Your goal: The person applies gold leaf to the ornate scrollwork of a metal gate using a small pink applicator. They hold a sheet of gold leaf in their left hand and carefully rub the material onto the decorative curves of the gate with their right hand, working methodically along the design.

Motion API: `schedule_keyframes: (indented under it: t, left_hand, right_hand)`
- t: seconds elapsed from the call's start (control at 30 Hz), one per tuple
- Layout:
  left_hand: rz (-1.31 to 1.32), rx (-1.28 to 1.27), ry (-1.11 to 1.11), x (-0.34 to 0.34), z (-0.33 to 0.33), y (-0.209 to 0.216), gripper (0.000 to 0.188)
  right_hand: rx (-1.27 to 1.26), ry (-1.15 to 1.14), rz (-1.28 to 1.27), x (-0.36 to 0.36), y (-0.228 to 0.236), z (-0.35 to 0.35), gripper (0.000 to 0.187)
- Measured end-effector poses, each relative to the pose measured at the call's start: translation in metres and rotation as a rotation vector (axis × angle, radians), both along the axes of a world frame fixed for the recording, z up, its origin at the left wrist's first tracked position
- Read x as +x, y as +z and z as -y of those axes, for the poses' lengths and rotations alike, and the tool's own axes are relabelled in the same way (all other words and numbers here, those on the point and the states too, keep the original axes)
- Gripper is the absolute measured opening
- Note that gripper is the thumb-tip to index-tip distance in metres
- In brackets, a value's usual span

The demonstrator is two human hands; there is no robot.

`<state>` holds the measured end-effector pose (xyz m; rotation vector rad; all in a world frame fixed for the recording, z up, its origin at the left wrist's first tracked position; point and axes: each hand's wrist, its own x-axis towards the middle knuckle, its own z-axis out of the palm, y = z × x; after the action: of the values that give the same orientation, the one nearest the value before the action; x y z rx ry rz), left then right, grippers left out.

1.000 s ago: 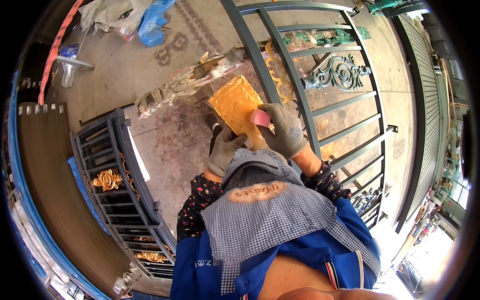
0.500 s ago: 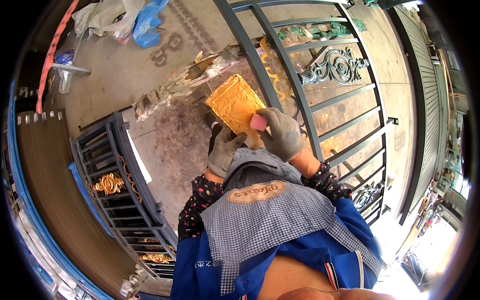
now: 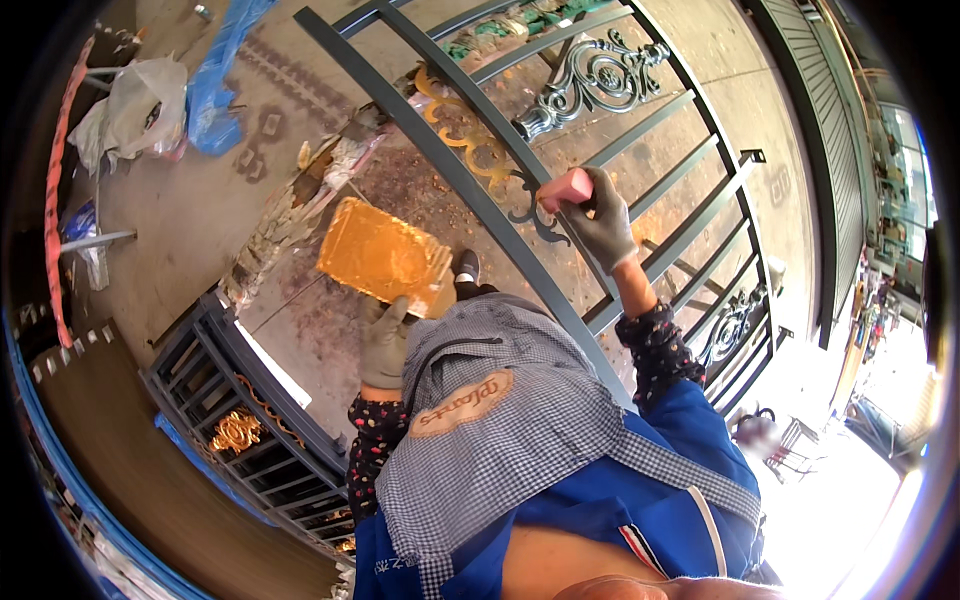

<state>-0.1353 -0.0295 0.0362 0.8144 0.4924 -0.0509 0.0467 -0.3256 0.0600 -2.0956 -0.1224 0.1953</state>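
My gloved left hand grips the lower edge of a flat board coated in thick gold paint. Pinched in my gloved right hand is a pink sponge block, its left end stained. That sponge is at a dark scroll between two rails of a dark metal railing; whether it touches the scroll I cannot tell. Farther up the same strip, the scrolls are gold. A silvery-dark cast ornament sits between the bars beyond.
At left lie stacked dark railings with a gold ornament. Rubble and crumpled wrapping run across the stained floor. Plastic bags and blue sheeting are at the upper left. A dark ribbed panel stands at right.
My right hand has moved the sponge away from the gold board, rightward and up to the railing's scrolls. My left hand has shifted the board left and down. The whole view has turned.
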Motion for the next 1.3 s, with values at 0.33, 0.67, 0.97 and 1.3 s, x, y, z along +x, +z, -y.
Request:
schedule_keyframes:
  t: [0.33,0.67,0.97,1.3]
  left_hand:
    - [-0.131,0.02,0.07,-0.016,-0.017,0.003,0.058]
    - [-0.214,0.075,0.094,-0.019,-0.018,-0.001,0.053]
    - [-0.204,0.053,0.105,-0.02,-0.02,-0.004,0.056]
    - [-0.211,0.06,0.092,-0.017,-0.02,-0.002,0.055]
  right_hand:
    - [-0.255,0.402,0.127,0.039,-0.089,-0.017,0.04]
    - [-0.408,0.653,0.107,0.058,-0.124,-0.032,0.047]
    - [-0.481,0.828,0.117,0.053,-0.123,-0.018,0.039]
    - [-0.437,0.639,0.109,0.054,-0.111,-0.028,0.045]
